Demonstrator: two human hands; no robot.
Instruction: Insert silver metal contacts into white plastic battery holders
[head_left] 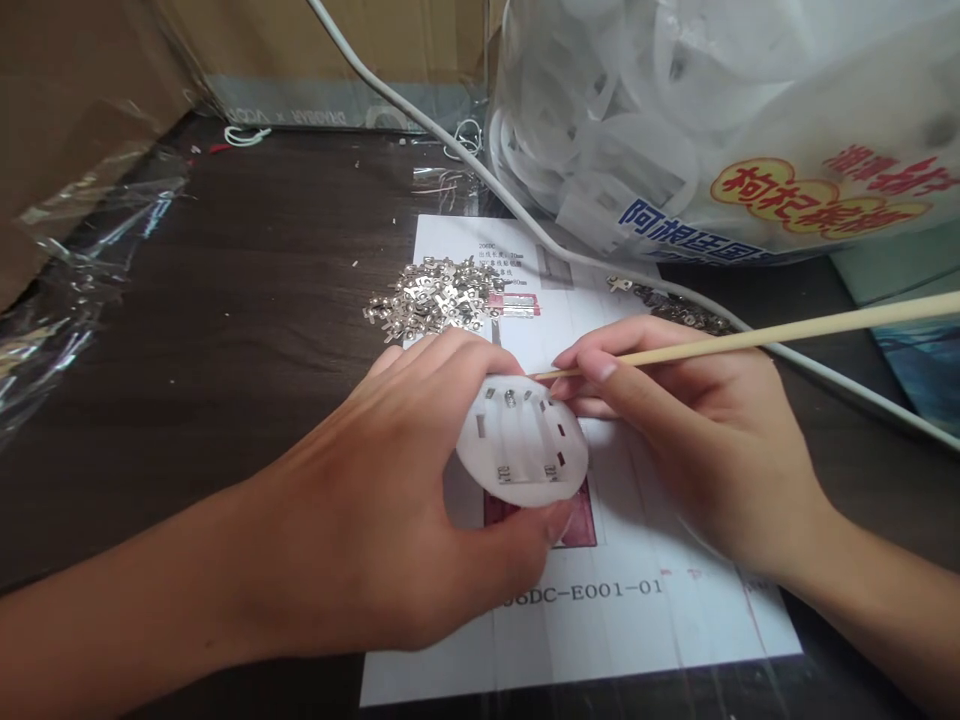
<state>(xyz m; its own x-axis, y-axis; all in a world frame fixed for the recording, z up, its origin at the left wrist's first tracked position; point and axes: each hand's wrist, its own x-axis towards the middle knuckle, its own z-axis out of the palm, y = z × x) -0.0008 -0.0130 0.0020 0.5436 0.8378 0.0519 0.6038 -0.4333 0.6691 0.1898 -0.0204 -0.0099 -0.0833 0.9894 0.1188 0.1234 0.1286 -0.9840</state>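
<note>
My left hand (442, 480) grips a round white plastic battery holder (525, 445) by its edge, thumb below and fingers above. Small metal contacts and springs sit in the holder's slots along its top and bottom. My right hand (675, 410) pinches a thin wooden stick (750, 345), which slants up to the right. The stick's tip is at the holder's upper edge; whether it touches cannot be made out. A pile of small metal contacts (435, 295) lies just beyond my left fingers, partly on the printed sheet (637, 640) under my hands.
A clear plastic bag (637, 130) full of white plastic parts stands at the back right. In front of it lies a darker heap of metal pieces (679, 305). A white cable (450, 140) crosses the table (247, 290). Cardboard (345, 50) and clear plastic wrap (97, 240) border the left and back.
</note>
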